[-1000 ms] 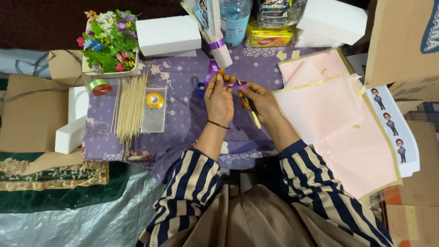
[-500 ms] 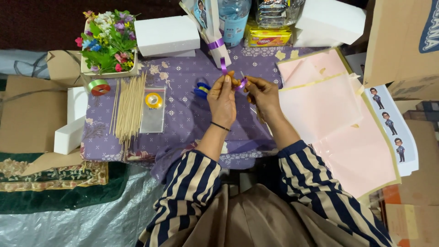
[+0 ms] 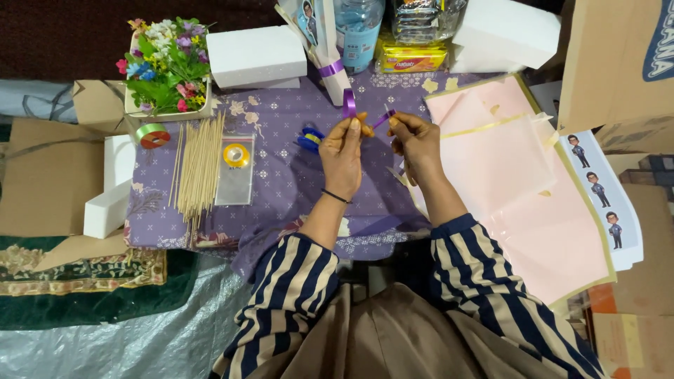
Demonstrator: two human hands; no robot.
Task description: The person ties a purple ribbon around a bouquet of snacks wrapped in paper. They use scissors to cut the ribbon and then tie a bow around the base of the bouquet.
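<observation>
- At tabletop centre: left hand (image 3: 342, 151) pinched purple ribbon (image 3: 349, 104), loop upright.
- At 3 o'clock: right hand (image 3: 415, 138) gripped ribbon's free end.
- Step judged: shaping a loop; next needs steady tension.

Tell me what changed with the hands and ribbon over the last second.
Both hands, left hand and right hand, lifted away from the body and drew slightly apart, stretching the purple ribbon between their fingertips. The sticks, yellow tape roll and pink paper stayed put.
</observation>
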